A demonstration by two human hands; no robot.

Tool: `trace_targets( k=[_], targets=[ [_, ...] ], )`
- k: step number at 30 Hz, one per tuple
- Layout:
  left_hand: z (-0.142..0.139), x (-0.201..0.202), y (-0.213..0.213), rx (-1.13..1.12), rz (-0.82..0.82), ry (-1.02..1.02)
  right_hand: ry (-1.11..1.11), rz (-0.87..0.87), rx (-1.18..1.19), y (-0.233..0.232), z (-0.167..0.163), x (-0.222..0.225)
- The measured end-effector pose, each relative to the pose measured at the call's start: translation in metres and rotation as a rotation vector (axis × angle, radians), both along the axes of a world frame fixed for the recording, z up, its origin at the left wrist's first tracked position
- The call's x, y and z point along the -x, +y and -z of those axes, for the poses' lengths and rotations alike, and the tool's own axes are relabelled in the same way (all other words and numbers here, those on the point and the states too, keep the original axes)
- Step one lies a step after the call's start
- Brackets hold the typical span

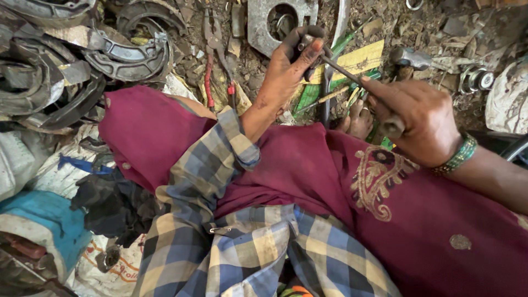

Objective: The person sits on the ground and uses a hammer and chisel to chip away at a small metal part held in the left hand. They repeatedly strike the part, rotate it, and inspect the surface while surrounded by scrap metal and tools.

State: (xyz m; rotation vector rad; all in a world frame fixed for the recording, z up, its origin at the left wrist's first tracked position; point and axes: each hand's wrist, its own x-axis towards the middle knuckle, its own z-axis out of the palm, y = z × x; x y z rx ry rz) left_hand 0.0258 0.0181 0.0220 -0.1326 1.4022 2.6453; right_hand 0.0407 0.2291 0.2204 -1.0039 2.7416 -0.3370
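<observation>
Currently your left hand (286, 69) pinches a small dark part (304, 41) at the tip of a thin metal rod (344, 70). Your right hand (418, 118) is clamped on the rod's handle (391, 126), above the littered ground (440, 33), near a hammer (410, 56).

Yellow flat printed card (357, 59) lying on the littered ground at the far side. White sack with red print (113, 269) crumpled at the near left corner.
</observation>
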Motion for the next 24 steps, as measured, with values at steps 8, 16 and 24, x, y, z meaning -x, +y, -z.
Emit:
trace_targets(
  k=[8,16,24],
  targets=[
    [-0.016,0.001,-0.005,-0.009,0.012,-0.064,0.388,-0.342,-0.218,-0.024,-0.034,0.010],
    [-0.009,-0.001,0.001,-0.133,-0.103,-0.153,0.521,-0.026,-0.441,-0.016,-0.034,0.024],
    [-0.009,0.000,0.002,-0.096,-0.129,-0.126,0.153,0.243,-0.536,-0.013,-0.027,0.016]
  ],
)
